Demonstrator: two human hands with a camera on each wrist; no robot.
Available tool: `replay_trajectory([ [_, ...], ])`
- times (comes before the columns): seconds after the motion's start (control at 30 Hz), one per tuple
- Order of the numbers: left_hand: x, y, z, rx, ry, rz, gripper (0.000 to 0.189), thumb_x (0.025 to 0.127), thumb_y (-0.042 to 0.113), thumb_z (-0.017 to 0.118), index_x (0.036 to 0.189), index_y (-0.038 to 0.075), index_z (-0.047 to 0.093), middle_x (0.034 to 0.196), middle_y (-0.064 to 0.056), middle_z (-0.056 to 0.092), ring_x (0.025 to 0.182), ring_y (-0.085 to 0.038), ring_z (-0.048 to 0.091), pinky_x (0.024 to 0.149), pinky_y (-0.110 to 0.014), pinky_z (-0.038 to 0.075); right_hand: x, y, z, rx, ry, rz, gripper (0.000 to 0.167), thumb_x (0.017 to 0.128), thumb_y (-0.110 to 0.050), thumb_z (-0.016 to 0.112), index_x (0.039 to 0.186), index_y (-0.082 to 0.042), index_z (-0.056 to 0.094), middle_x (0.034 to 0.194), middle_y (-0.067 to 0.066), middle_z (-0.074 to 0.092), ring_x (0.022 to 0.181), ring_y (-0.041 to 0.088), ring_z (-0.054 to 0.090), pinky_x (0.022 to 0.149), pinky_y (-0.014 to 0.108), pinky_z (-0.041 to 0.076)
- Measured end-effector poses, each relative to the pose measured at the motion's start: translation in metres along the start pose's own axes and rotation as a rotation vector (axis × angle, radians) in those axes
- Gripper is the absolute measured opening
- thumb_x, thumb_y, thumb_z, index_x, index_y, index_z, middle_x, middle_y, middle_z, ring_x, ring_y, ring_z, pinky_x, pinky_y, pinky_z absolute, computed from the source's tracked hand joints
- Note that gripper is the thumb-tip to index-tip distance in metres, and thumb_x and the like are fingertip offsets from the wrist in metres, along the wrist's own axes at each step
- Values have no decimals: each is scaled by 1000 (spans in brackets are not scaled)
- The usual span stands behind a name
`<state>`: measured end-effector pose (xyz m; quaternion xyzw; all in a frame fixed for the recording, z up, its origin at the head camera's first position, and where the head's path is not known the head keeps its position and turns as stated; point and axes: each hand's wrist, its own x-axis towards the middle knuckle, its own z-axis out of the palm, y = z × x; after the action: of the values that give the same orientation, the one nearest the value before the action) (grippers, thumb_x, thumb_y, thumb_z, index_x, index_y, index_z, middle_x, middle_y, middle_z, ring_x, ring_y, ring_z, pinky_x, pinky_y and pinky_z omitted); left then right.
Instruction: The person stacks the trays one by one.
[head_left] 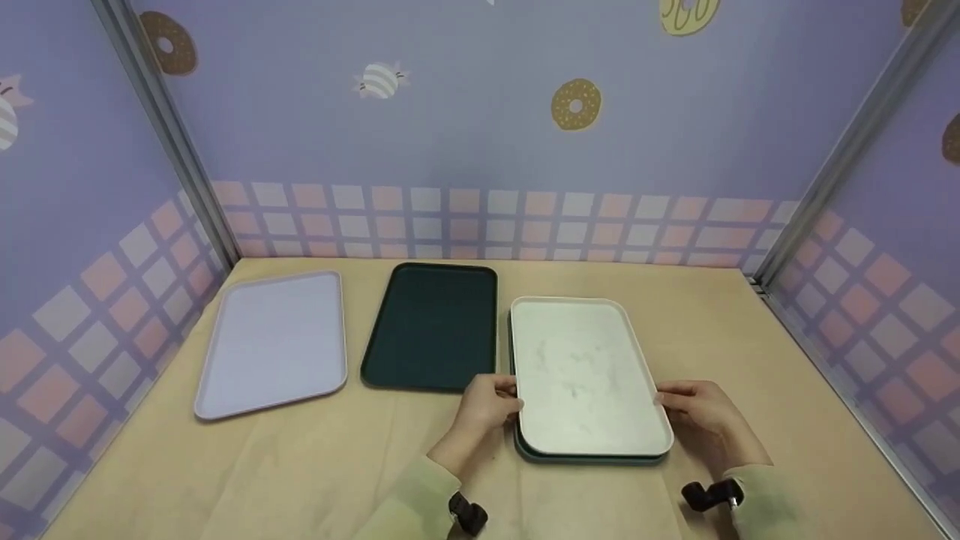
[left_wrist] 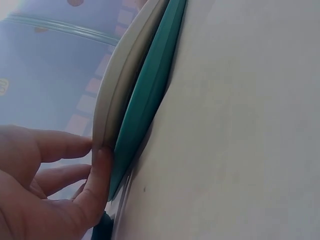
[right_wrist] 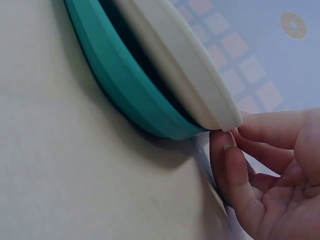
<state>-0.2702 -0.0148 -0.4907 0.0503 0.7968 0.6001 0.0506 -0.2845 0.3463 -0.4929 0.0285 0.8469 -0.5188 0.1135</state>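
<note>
A white tray (head_left: 585, 375) with grey smudges lies over a teal tray (head_left: 592, 457), whose front edge and left side peek out below it. My left hand (head_left: 487, 405) holds the white tray by its left long side, thumb and fingers at the rim. On the opposite side, my right hand (head_left: 697, 409) grips the right rim near the front corner. Both wrist views show a dark gap between the white tray (left_wrist: 112, 95) and the teal tray (right_wrist: 120, 95) beneath, narrowing close to the fingers.
A dark green tray (head_left: 435, 326) lies just left of the stack, near my left hand. Farther left is a pale lilac tray (head_left: 277, 345), set at a slight angle. Patterned walls (head_left: 465, 112) enclose the beige tabletop (head_left: 300, 472) at the back and sides.
</note>
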Motion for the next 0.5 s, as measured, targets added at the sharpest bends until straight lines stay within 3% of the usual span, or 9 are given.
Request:
replay_trajectory([
  [0.27,0,0,-1,40,4,-35,33,83,-10,68,114,-3,76,93,-9,71,76,-11,59,61,-22,48,-1,-1,3,-38,14,-10,41,98,-13,69,129,12,64,108,7,76,83,6,64,73,21,58],
  [0.5,0,-2,-1,81,11,-4,19,83,-12,68,99,-5,75,79,0,58,67,-11,50,58,-21,42,-2,-5,6,-10,3,-40,40,97,-8,69,127,17,63,110,16,76,83,5,68,74,22,59],
])
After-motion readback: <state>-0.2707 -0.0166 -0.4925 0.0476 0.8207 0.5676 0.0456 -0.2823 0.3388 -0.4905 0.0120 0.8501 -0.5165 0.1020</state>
